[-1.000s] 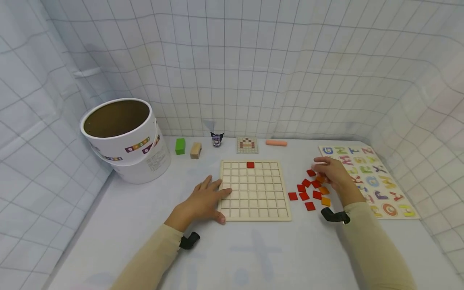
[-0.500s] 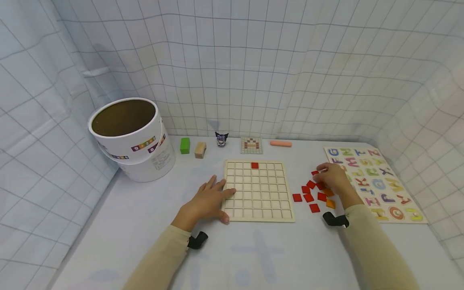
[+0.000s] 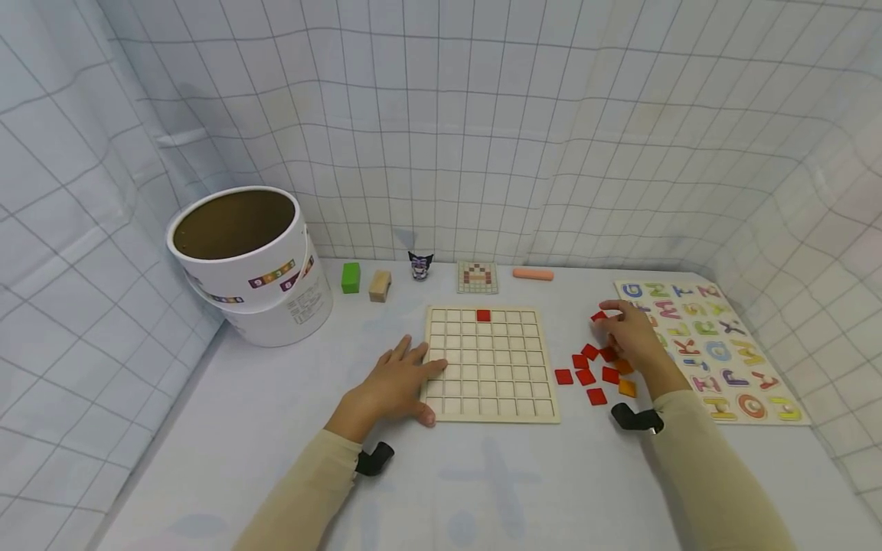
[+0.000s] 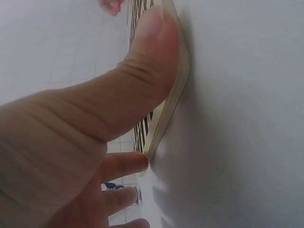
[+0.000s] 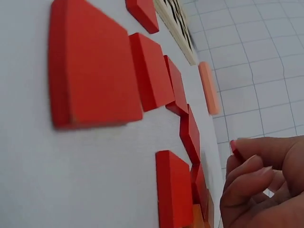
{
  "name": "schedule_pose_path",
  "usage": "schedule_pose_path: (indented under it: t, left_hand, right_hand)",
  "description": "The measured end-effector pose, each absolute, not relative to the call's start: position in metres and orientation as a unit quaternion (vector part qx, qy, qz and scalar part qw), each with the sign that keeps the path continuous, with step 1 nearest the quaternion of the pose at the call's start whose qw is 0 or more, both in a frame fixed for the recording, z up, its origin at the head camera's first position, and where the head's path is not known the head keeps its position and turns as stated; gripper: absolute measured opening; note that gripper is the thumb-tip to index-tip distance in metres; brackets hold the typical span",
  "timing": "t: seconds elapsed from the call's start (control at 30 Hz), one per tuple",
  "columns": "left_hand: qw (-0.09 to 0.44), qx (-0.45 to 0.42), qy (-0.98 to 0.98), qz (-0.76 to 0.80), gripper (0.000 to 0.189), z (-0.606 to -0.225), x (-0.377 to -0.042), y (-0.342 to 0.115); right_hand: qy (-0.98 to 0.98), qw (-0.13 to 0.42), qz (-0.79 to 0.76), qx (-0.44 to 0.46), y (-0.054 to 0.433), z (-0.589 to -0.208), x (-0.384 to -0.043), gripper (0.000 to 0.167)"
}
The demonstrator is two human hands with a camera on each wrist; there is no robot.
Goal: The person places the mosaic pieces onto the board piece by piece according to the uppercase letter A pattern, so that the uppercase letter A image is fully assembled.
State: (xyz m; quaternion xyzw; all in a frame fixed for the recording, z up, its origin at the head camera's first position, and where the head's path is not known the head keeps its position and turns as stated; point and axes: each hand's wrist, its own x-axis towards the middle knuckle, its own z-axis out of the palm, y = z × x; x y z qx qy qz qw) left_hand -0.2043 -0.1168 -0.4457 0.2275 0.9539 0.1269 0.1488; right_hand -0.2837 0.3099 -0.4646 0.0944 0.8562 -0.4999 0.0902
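My left hand [image 3: 396, 385] lies with fingers spread over the left edge of a pale wooden grid board [image 3: 489, 366]; in the left wrist view its thumb [image 4: 147, 61] presses the board's rim. One red square tile [image 3: 484, 315] sits in the board's top row. To the right of the board, my right hand [image 3: 630, 334] pinches a red square tile [image 5: 236, 151] between thumb and fingertips, above the far end of a loose group of red tiles [image 3: 585, 376]. Orange tiles [image 3: 627, 388] lie on the near right of that group, partly under the hand.
A white bucket [image 3: 310, 302] stands at the back left. Along the back are a green block [image 3: 351, 278], a wooden block [image 3: 380, 286], a small figurine [image 3: 420, 265], a pattern card [image 3: 477, 278] and an orange stick [image 3: 533, 274]. An alphabet board [image 3: 740, 375] lies at the right.
My right hand has drawn up a red tile from the far end of the group and now pinches it. The left hand stays on the board; the head view shifted slightly.
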Motion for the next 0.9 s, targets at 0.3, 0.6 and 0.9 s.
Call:
schedule_pose_path:
  t: [0.3,0.6,0.9]
  left_hand:
    - [0.15,0.228,0.954,0.121,0.099,-0.446,-0.203,-0.117]
    - [0.156,0.23,0.955,0.105,0.098,-0.445,-0.206,-0.114]
    - [0.157,0.231,0.954,0.104,0.099,-0.448,-0.207,-0.116]
  right_hand:
    - [0.714,0.141,-0.684,0.052,0.25,-0.464,-0.296,0.056]
    - [0.717,0.218,-0.661,-0.026,0.156,-0.456,-0.308,0.046]
    - [0.87,0.177,-0.451,-0.092,0.115,-0.456,-0.311,0.029]
